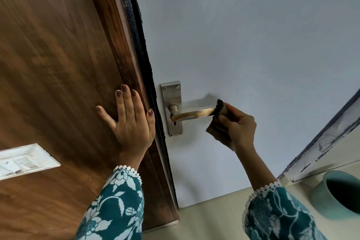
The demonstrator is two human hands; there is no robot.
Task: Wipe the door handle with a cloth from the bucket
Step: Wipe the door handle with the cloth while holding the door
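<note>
Pale door [253,45] beside a dark wood frame [58,54]: cloth at the lever's tip.

Head view: right hand [238,126] pinches a dark cloth [221,121] around the end of the door handle [191,114]; left hand [130,121] lies flat and open on the frame, holding nothing. Bucket [339,195] stands on the floor, lower right. Pressing down could unlatch the door or slip the cloth off. No readable writing.

You are looking down at a pale floor [210,218] running along the foot of the door. A teal bucket [331,200] is sitting on it at your right, near the wall, its dark mouth showing.
</note>
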